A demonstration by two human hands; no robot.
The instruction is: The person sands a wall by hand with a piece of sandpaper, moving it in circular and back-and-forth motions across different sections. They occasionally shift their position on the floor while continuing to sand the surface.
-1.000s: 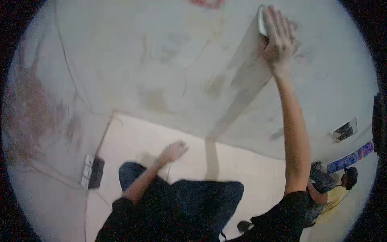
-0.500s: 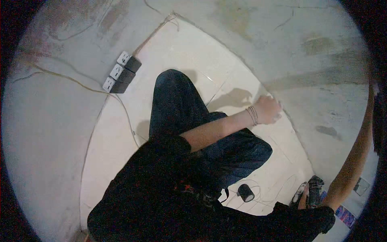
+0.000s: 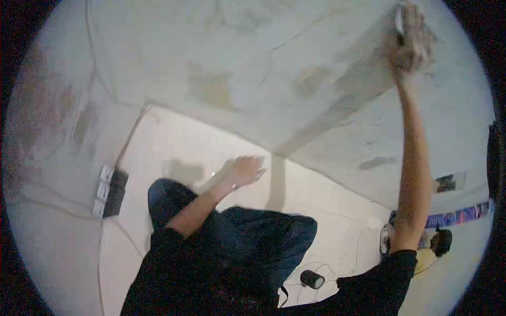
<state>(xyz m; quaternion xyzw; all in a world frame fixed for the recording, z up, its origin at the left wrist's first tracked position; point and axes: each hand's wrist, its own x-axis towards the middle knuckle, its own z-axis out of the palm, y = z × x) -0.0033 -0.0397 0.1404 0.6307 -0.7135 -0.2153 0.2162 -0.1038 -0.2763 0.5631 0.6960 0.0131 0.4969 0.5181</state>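
Observation:
My right hand (image 3: 414,50) is raised high against the grey, patchy wall (image 3: 295,58), at the top right. Its fingers are bent around a pale-edged, dark object (image 3: 399,26), too blurred and covered to name. My left hand (image 3: 246,169) hovers lower, in front of my bent knees and over the pale tiled floor (image 3: 327,203). Nothing shows in it; its fingers look loosely apart, though motion smears them. Thin bracelets circle the left wrist.
Black adapters plugged into white sockets (image 3: 104,189) line the left floor edge, with cables trailing. A black cylindrical device (image 3: 312,279) with wires lies on the floor. Another person (image 3: 440,245) is at the right, near a colourful printed strip (image 3: 458,215).
The view has tilted up and right. My right hand, outside the view before, now shows high on the wall. My left hand now appears further left, its fingers looser.

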